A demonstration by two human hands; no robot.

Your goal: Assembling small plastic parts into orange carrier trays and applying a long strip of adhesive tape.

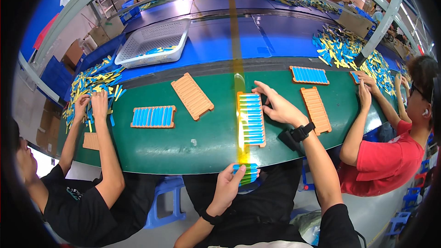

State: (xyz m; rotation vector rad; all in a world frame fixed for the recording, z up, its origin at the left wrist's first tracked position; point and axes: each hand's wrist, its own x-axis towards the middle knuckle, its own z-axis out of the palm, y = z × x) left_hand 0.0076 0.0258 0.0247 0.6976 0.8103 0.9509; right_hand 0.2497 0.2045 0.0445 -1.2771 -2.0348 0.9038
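Note:
In front of me, a light-brown ribbed tray (262, 133) holds a column of blue strips (255, 118). A band of translucent yellow tape (241, 80) runs from above down over its left side. My right hand (281, 106) rests at the tray's upper right edge, fingers apart, gripping nothing. Below the table's front edge, my left hand (227, 184) is closed on a row of blue strips (247, 174), with yellow tape across them. How its fingers lie behind the strips is hidden.
Other ribbed trays lie on the green table (202, 151): a bare one (192, 95), blue-filled ones (153, 117). Heaps of blue and yellow strips (353, 50) sit at both sides. A white basket (154, 41) stands on the blue belt (216, 41). Co-workers (386, 165) sit at both sides.

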